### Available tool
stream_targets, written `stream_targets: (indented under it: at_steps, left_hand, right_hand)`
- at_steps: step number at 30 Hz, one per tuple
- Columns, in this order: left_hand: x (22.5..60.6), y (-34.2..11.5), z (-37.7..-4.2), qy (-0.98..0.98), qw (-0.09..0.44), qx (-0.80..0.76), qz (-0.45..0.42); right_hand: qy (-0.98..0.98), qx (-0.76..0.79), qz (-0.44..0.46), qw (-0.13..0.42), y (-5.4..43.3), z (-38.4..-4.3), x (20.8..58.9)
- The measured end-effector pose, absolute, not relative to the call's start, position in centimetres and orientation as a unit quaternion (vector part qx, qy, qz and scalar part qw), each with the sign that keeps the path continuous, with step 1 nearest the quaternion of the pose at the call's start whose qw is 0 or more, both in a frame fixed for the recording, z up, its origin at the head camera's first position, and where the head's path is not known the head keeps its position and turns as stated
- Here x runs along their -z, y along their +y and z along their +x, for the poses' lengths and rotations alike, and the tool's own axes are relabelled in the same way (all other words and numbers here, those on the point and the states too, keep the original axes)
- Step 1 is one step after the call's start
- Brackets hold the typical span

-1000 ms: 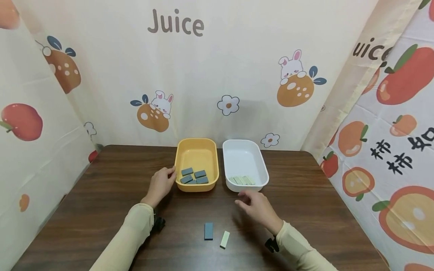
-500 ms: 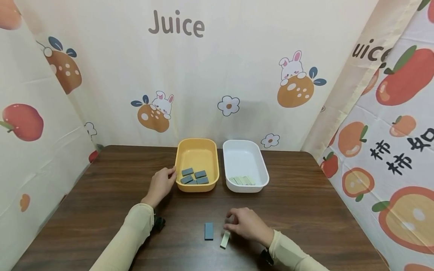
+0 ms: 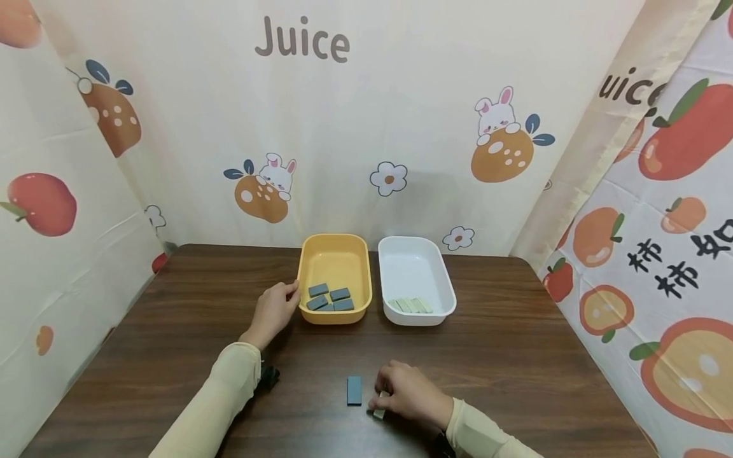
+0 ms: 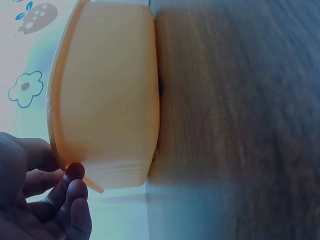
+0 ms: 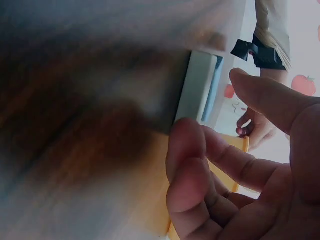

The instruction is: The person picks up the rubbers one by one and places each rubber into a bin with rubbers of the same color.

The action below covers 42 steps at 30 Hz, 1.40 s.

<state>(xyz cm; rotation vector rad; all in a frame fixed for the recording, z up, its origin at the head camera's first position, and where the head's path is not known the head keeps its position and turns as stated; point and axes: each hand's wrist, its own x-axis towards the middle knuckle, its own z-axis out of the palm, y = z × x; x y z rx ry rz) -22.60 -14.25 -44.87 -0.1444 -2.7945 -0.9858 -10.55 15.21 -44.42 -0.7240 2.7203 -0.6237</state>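
My left hand [image 3: 273, 312] pinches the rim of the yellow plastic tray [image 4: 110, 90] at its left side. Over the table, my right hand [image 3: 413, 393] is at the small pale green block [image 5: 197, 87], which lies flat and is partly covered by the fingers in the head view. The right wrist view has the fingertips at one end of this block and the thumb apart from it. Just left of the right hand, a blue-grey block [image 3: 354, 390] lies on the table. Several blue-grey blocks [image 3: 340, 294] are inside the yellow tray.
Beside the yellow tray stands a white tray [image 3: 415, 267] with several pale green blocks [image 3: 410, 305] lined up near its front. Both trays sit towards the back of the brown wooden table [image 3: 504, 331]. A printed curtain [image 3: 343, 127] hangs behind and along the sides.
From in front of the white tray, my right hand has come down and left to the loose pale green block. My left hand has stayed at the yellow tray's rim.
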Motion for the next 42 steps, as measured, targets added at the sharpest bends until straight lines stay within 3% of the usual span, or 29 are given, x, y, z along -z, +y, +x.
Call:
stream_targets:
  at_steps: [42]
  left_hand:
    - [44.8, -14.2, -22.7, -0.939, 0.083, 0.329, -0.045]
  right_hand:
    - [0.927, 0.213, -0.281, 0.129, 15.7, -11.8, 43.0]
